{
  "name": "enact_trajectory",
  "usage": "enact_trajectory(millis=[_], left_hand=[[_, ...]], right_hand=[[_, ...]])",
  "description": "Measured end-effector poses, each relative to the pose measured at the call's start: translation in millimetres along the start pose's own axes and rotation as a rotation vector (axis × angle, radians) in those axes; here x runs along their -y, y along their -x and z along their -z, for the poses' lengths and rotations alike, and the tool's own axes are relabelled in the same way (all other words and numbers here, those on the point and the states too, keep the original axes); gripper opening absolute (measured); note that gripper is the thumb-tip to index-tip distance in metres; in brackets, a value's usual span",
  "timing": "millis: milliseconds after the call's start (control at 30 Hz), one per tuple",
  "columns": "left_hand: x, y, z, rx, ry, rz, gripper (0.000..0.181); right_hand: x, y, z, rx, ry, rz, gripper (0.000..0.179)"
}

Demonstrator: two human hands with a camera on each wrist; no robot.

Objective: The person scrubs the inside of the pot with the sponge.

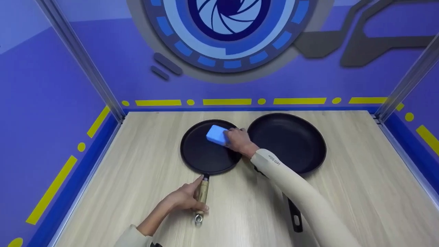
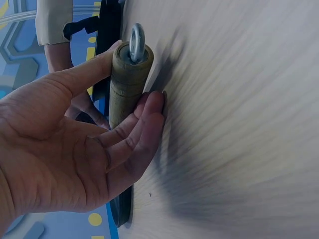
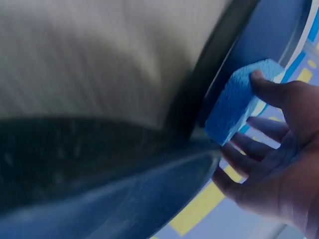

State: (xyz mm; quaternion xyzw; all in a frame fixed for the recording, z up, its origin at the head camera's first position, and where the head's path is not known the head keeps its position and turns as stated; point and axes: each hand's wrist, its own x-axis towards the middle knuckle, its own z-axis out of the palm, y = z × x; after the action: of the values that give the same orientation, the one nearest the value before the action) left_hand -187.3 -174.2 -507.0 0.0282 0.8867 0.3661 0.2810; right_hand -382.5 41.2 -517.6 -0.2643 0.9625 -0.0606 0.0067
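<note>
A flat black pan (image 1: 199, 147) with a low rim lies on the table, its wooden handle (image 1: 203, 192) pointing toward me. My left hand (image 1: 185, 197) holds that handle between thumb and fingers; a metal ring (image 2: 136, 44) at its end shows in the left wrist view. Over the pan's right half, my right hand (image 1: 238, 139) pinches a blue sponge (image 1: 216, 134). In the right wrist view the thumb lies on one face of the sponge (image 3: 239, 99) and fingers are behind it. Whether the sponge touches the pan's surface I cannot tell.
A larger, deeper black frying pan (image 1: 286, 140) sits right beside the flat one, its dark handle (image 1: 295, 218) partly under my right forearm. Both stand on a light wood table (image 1: 360, 178). Blue printed walls (image 1: 113, 61) enclose the back and sides.
</note>
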Motion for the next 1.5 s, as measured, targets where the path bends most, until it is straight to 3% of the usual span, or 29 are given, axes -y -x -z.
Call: enact_trajectory(millis=[100, 233, 500, 767, 900, 1033, 1167, 1267, 1500], left_hand=[[1.1, 1.7, -3.1, 0.012, 0.01, -0.009, 0.115], [3.0, 2.8, -6.4, 0.027, -0.003, -0.032, 0.114], [2.2, -1.6, -6.8, 0.048, 0.016, -0.071, 0.113], [8.2, 4.2, 6.9, 0.02, -0.05, -0.041, 0.114], [9.6, 4.2, 8.3, 0.019, -0.051, -0.047, 0.114], [10.1, 1.8, 4.7, 0.024, -0.037, -0.059, 0.114], [9.3, 0.0, 0.5, 0.03, -0.034, -0.08, 0.114], [8.0, -0.7, -0.4, 0.031, -0.042, -0.093, 0.113], [5.2, -1.5, 1.0, 0.026, -0.049, -0.093, 0.113]], right_hand=[[-4, 1.8, -3, -0.01, 0.029, -0.08, 0.042], [-4, 3.9, -3, -0.014, 0.028, -0.121, 0.037], [3, 6.6, 14, 0.069, 0.012, -0.191, 0.042], [30, 14.9, 24, 0.124, -0.006, 0.006, 0.027], [40, 21.9, 24, 0.149, 0.014, 0.036, 0.029], [43, 29.0, 23, 0.162, 0.078, 0.089, 0.033], [39, 36.2, 21, 0.166, 0.112, 0.212, 0.028], [36, 41.4, 20, 0.173, 0.113, 0.296, 0.036], [31, 43.7, 29, 0.224, 0.09, 0.309, 0.045]])
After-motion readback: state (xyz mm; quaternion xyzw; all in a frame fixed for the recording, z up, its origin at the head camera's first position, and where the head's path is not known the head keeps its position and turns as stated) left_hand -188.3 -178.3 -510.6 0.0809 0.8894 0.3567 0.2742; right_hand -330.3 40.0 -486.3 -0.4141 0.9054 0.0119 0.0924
